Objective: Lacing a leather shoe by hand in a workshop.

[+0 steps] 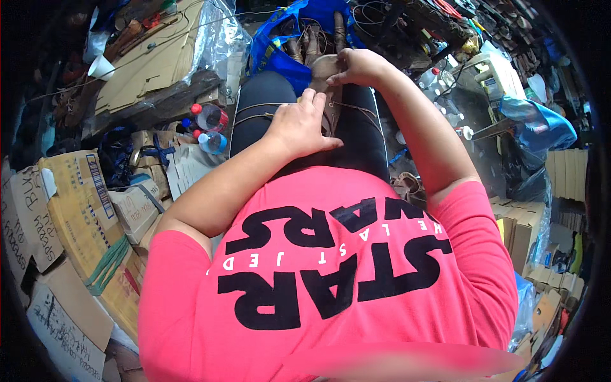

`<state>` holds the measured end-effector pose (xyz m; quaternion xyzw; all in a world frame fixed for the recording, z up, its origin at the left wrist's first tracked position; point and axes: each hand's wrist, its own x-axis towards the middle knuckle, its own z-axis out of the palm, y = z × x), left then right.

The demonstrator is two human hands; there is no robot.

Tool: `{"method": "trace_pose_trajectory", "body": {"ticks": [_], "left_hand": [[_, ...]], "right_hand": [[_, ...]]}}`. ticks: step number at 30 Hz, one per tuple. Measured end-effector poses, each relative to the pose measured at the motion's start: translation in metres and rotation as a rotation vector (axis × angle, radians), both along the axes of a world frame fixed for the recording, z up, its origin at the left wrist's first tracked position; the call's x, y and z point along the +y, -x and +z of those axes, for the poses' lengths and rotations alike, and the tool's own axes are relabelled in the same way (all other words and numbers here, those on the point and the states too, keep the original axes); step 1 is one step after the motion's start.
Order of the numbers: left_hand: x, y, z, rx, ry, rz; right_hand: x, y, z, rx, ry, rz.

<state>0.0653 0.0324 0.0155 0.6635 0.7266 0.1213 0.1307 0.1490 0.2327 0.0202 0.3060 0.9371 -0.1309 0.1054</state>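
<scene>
On my lap, between my dark-trousered thighs, lies a brown leather shoe [325, 67] with its pale, rounded end pointing away from me. My right hand [363, 67] grips that far end, thumb on one side and fingers curled on the other. Over the shoe's near left side lies my left hand [298, 126], its fingers stretched out and its thumb spread apart, touching the leather. Thin brown cords [257, 116] run across both thighs toward the shoe; their ends are hidden. Just beyond, a blue bag [270, 54] holds several brown shoe pieces [339, 30].
Plastic bottles [212, 142] stand left of my leg, more bottles [429, 77] to the right. Flat cardboard [146, 63] lies at the far left. Cardboard boxes [79, 191] crowd my left side. A blue plastic bag [538, 124] hangs at the right.
</scene>
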Motion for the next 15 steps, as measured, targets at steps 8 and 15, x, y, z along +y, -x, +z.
{"method": "trace_pose_trajectory", "body": {"ticks": [8, 15], "left_hand": [[-0.014, 0.015, -0.034, -0.475, -0.052, -0.206], [-0.003, 0.016, -0.018, -0.188, -0.019, -0.186]], "right_hand": [[-0.019, -0.069, -0.027, 0.6, 0.767, -0.202], [-0.027, -0.062, -0.048, 0.58, 0.429, -0.332]]}}
